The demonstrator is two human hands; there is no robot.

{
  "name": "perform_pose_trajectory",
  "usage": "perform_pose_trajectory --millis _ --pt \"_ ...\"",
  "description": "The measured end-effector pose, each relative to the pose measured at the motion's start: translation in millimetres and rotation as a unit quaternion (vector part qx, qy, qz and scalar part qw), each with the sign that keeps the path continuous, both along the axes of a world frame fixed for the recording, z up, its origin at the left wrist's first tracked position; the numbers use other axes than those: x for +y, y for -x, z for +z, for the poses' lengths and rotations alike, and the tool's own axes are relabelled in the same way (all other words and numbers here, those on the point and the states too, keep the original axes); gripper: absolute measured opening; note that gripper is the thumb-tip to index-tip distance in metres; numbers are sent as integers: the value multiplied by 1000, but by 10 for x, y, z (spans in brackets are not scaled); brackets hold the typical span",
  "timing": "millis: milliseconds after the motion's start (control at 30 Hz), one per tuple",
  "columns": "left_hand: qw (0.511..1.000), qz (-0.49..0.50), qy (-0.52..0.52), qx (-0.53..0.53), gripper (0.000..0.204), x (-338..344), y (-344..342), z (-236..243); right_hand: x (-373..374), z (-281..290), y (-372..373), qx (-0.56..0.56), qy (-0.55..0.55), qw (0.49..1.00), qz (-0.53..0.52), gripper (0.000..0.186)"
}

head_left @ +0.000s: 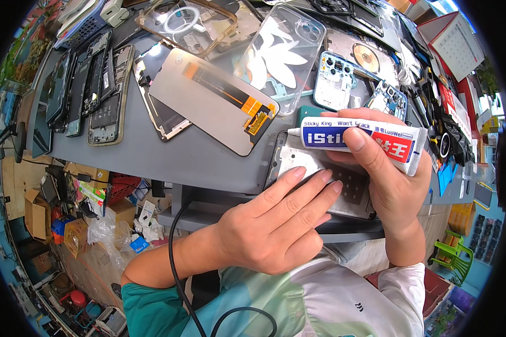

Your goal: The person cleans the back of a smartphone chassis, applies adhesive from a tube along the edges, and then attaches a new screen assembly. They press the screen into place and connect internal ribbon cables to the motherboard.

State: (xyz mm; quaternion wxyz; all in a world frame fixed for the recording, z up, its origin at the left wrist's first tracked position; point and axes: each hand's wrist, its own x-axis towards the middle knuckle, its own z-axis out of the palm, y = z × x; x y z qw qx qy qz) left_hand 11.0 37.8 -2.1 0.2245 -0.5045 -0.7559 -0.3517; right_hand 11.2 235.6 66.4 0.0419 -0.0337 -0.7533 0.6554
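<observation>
My right hand (pixel 396 196) grips a white glue tube (pixel 326 135) with blue and red label panels, its thumb across the label and its nozzle pointing left. Below the tube, a silver and black phone frame (pixel 284 160) lies near the desk's front edge. My left hand (pixel 272 227) rests with fingertips on that frame, fingers stretched out, holding nothing. Left of the frame lies a screen assembly (pixel 202 101) with an orange flex cable, over another phone part (pixel 152 98). A teal object (pixel 308 112) is partly hidden behind the tube.
The grey desk (pixel 129 163) carries stacked phone parts (pixel 90 90), a clear case (pixel 287 33), blue phone frames (pixel 331 78) and a calendar (pixel 450 42). A black cable (pixel 174 247) crosses by my left forearm. Boxes (pixel 39 213) and a green chair (pixel 452 253) stand below.
</observation>
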Motion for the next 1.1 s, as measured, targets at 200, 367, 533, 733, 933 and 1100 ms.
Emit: perform_pose_trajectory --millis 200,367,533,733,933,1100 --pt "1000 0 14 3 49 -14 -1 7 4 -4 -23 9 -5 1000 -9 31" --pt "1000 -1 20 0 46 -15 -3 21 7 1 -34 22 -19 999 -13 31" --pt "1000 0 23 2 46 -12 -4 21 12 1 -42 31 -14 999 -25 31" --pt "1000 1 27 3 47 -13 -6 26 76 -18 -55 40 -45 998 -21 31" --pt "999 4 32 4 48 -7 -5 26 132 1 -68 32 -64 997 -16 31" --pt "1000 5 21 -7 47 4 -21 32 136 22 -82 31 -49 998 -18 32"
